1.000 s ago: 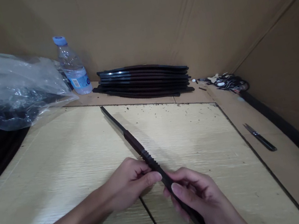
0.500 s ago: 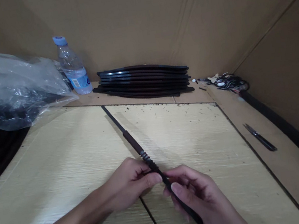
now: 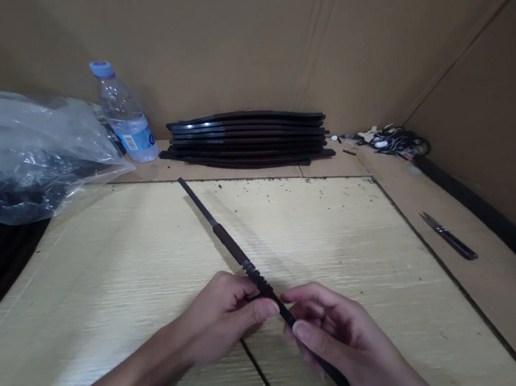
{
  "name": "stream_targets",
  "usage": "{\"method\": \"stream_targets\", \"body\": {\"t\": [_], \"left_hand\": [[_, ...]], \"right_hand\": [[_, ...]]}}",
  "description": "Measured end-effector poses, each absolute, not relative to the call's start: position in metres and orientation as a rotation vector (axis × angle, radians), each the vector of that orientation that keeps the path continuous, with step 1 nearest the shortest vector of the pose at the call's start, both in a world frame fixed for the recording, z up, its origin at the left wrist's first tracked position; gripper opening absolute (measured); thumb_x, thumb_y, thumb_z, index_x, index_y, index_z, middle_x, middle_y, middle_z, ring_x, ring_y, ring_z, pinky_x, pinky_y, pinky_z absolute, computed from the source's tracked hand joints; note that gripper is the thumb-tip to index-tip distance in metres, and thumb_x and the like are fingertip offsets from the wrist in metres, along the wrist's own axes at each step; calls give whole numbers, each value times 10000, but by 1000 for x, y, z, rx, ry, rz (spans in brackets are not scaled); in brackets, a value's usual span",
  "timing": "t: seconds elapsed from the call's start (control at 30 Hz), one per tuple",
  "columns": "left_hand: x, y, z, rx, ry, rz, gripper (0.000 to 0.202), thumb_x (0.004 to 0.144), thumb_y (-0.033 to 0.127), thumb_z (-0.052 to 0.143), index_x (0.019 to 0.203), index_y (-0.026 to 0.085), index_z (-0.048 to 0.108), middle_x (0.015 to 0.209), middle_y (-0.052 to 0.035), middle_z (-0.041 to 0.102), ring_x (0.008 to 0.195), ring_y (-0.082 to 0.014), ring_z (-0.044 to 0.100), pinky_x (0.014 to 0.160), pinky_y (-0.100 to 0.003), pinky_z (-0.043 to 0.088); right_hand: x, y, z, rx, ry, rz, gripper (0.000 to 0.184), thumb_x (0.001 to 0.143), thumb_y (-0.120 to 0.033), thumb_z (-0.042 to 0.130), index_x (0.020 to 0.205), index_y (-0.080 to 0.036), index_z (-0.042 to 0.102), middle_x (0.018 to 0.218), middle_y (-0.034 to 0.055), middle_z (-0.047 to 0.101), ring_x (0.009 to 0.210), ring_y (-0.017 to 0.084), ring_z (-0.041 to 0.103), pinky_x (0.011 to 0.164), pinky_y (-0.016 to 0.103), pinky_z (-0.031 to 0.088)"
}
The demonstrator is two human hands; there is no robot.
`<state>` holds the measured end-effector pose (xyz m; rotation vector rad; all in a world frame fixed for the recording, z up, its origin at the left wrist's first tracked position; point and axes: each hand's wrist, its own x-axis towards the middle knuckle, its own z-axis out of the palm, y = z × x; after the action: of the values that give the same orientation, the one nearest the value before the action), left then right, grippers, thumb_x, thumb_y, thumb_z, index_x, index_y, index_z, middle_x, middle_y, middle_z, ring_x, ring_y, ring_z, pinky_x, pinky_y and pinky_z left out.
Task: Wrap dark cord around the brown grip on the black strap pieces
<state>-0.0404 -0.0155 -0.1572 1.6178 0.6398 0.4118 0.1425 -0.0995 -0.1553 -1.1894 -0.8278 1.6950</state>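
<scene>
While the thumb and fingertips (image 3: 263, 310) of the left hand (image 3: 220, 316) are pinched on the ribbed part of a long black strip (image 3: 232, 247), the same strip is clamped nearer the body by the curled fingers of the right hand (image 3: 344, 344). The strip is held low over the pale board (image 3: 103, 280), slanting away to the left. Beyond it a stack of strips (image 3: 248, 138), a bottle (image 3: 124, 113) and a plastic bag (image 3: 12, 156) are seen; a small knife (image 3: 448, 236) lies at the right.
</scene>
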Motion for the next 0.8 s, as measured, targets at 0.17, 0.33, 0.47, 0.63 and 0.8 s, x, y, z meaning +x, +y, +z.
{"method": "stream_targets", "body": {"t": [0.17, 0.33, 0.47, 0.63, 0.8], "left_hand": [[-40, -16, -155, 1594, 622, 417, 365, 895, 422, 477, 789, 116, 645, 666, 19, 525, 625, -107, 433, 578, -209, 341], [-40, -16, -156, 1594, 622, 426, 346, 895, 405, 482, 777, 119, 637, 666, 20, 527, 616, -105, 432, 573, -206, 339], [-41, -16, -158, 1620, 656, 404, 369, 888, 420, 485, 714, 115, 598, 617, 32, 448, 585, -96, 383, 537, -202, 293], [-41, -17, -156, 1602, 681, 391, 386, 890, 440, 473, 722, 114, 593, 615, 30, 425, 583, -95, 373, 529, -200, 289], [-40, -19, -158, 1609, 732, 326, 438, 908, 467, 423, 647, 127, 511, 555, 43, 372, 508, -74, 313, 466, -196, 234]], "right_hand": [[142, -99, -154, -1189, -824, 1683, 267, 778, -329, 704, 1015, -246, 614, 770, -17, 579, 609, 84, 498, 499, 188, 376], [142, -99, -153, -1233, -837, 1669, 254, 769, -322, 711, 988, -237, 614, 778, -13, 585, 617, 94, 501, 513, 204, 377], [143, -98, -152, -1231, -856, 1670, 236, 774, -321, 705, 970, -236, 606, 757, -24, 569, 616, 92, 495, 524, 204, 377], [141, -95, -143, -1280, -858, 1660, 251, 732, -293, 745, 931, -227, 606, 707, -42, 535, 654, 92, 484, 584, 198, 387], [138, -95, -144, -1193, -893, 1725, 322, 722, -274, 745, 1016, -227, 621, 751, -21, 563, 739, 123, 530, 665, 236, 410]]}}
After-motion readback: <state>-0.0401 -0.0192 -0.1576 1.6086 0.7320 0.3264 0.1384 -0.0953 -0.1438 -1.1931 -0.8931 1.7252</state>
